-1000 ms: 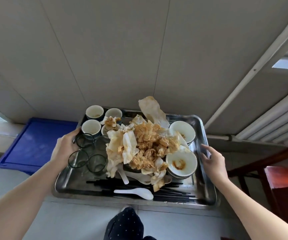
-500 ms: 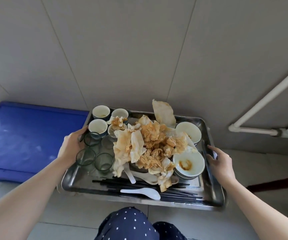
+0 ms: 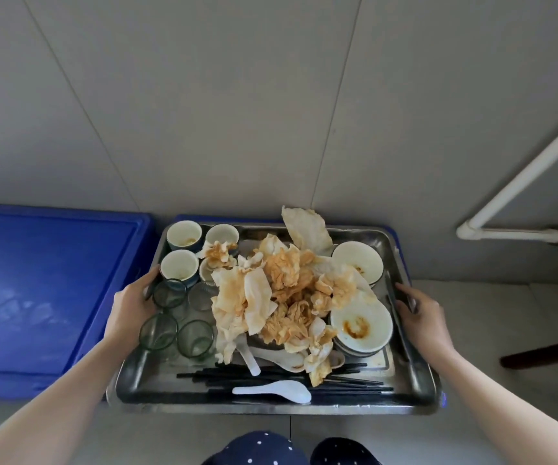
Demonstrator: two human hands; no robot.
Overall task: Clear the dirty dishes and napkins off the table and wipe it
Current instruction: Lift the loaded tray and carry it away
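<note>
A steel tray (image 3: 157,389) is carried level between both hands. My left hand (image 3: 129,307) grips its left rim and my right hand (image 3: 422,313) grips its right rim. A heap of stained crumpled napkins (image 3: 281,293) fills the tray's middle. White cups (image 3: 183,234) stand at the far left, with clear glasses (image 3: 158,332) in front of them. Stacked white bowls (image 3: 361,325) smeared with sauce sit on the right. Black chopsticks (image 3: 348,384) and a white spoon (image 3: 279,391) lie along the near edge.
A blue plastic bin lid (image 3: 46,290) lies low on the left, and another blue lid (image 3: 396,243) shows beneath the tray's far right corner. A grey wall rises behind. A white pipe (image 3: 519,182) runs along the right. A dark wooden leg (image 3: 546,354) crosses the floor at right.
The tray has travelled left and toward the wall, now over the blue bins. The radiator and wooden chair have left the view. Both hands keep their grip.
</note>
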